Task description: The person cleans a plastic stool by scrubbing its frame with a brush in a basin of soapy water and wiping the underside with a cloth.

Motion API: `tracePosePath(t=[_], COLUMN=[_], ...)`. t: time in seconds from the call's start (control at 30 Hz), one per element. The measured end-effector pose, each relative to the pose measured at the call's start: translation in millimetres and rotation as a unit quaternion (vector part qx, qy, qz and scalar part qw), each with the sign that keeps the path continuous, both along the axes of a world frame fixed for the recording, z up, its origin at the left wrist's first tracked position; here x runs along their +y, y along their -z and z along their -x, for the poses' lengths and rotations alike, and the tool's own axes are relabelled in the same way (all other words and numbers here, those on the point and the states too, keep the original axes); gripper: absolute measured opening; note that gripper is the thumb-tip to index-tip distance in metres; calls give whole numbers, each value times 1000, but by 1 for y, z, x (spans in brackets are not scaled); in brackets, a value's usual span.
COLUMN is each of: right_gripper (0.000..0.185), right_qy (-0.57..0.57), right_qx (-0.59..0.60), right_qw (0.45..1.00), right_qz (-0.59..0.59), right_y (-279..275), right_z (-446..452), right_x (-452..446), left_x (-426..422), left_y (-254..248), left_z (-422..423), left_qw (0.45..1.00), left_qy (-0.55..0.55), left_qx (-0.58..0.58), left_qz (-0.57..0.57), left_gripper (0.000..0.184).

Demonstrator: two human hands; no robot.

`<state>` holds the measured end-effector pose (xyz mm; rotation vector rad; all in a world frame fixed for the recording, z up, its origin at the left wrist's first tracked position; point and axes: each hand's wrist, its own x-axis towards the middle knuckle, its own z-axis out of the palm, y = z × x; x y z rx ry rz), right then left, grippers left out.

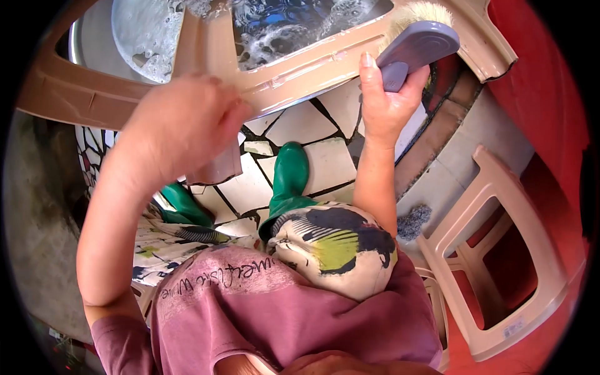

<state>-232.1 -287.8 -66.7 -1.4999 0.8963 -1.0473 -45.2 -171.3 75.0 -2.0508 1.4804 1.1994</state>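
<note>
A beige plastic stool (325,59) lies across the top of the view, over a basin (94,40) of sudsy water (300,28); its upper edge is cut off by the frame, and the far side of the basin runs out of sight too. The right hand (394,94) has a brush (431,42) by the handle, its thumb up along one side and the other fingers wrapped around behind, mostly hidden. The brush's grey-blue back faces the camera, so only part of the pale bristles shows, and whether they touch the stool is hard to tell. The left hand (190,119) is blurred, its fingers curled in over the near edge of the stool; the back of the hand covers whatever they may hold, so I cannot tell how tightly they close or on what. Below it a stool leg (219,167) shows only in part. Beneath are white tiles (322,165) and two green boots (290,169), one partly covered by patterned trousers (337,247). To the right, a fuzzy grey scrubber (414,222) sits partly behind the right forearm, near a second stool (459,234) on a red surface (525,125). Dark corners swallow the outer edges.
</note>
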Motion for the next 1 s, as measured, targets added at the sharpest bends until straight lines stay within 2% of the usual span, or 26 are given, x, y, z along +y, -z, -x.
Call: tracePosePath(t=[0.07, 0.1, 0.13, 0.2, 0.23, 0.3, 0.33, 0.37, 0.4, 0.47, 0.5, 0.57, 0.6, 0.7, 0.73, 0.8, 0.83, 0.87, 0.93, 1.0], right_gripper=[51, 50, 50, 54, 54, 65, 65, 69, 62, 49, 44, 37, 36, 34, 34, 37, 36, 36, 36, 36], right_qy=[8, -1, -1, -21, -17, -67, -65, -89, -112, -204, -244, -297, -307, -351, -350, -350, -369, -385, -374, -351], right_qx=[13, 50, 53, 132, 136, 246, 259, 308, 324, 331, 346, 437, 447, 623, 623, 677, 659, 641, 668, 662], right_qw=[1000, 999, 999, 989, 989, 967, 964, 947, 939, 913, 895, 847, 838, 696, 699, 647, 655, 663, 641, 661], right_qz=[-5, -3, 2, -66, -58, -1, 10, -12, 19, 122, 141, 62, 64, 62, 34, 8, 26, 40, 44, 30], right_y=[-6, -10, -15, -28, -33, -47, -59, -77, -86, -96, -100, -103, -105, -115, -111, -107, -95, -83, -77, -82], right_z=[-1, 1, 3, 4, 6, 10, 10, 11, 11, 7, 5, -7, -11, -25, -29, -51, -55, -58, -75, -60], right_x=[-2, -3, -3, -3, -5, -9, -10, -7, -6, 0, 4, 11, 18, 33, 35, 34, 27, 17, 16, 21], left_x=[29, 38, 45, 58, 63, 74, 79, 83, 89, 104, 105, 100, 97, 86, 83, 77, 74, 71, 64, 62], left_y=[5, 4, 1, -4, -8, -11, -5, 0, 11, 39, 46, 83, 91, 111, 116, 123, 128, 131, 136, 139], left_z=[11, 14, 12, 2, -6, -21, -28, -30, -30, -23, -19, -19, -18, -16, -14, -10, -7, -6, -7, -5], left_qw=[986, 989, 989, 969, 971, 960, 950, 936, 933, 885, 868, 849, 841, 838, 834, 819, 804, 802, 843, 833], left_qy=[17, 16, 15, 134, 145, 173, 197, 229, 222, 212, 160, 131, 119, 138, 125, 98, 82, 76, 114, 111], left_qx=[6, 20, 23, 32, 61, 86, 110, 85, 90, 7, 17, 35, 45, 77, 87, 87, 76, 86, 96, 86], left_qz=[168, 142, 147, 206, 182, 203, 216, 255, 270, 415, 469, 511, 526, 523, 530, 559, 584, 586, 517, 535], left_gripper=[41, 65, 65, 84, 94, 97, 100, 76, 76, 50, 43, 39, 38, 34, 34, 13, 6, 6, 22, 16])
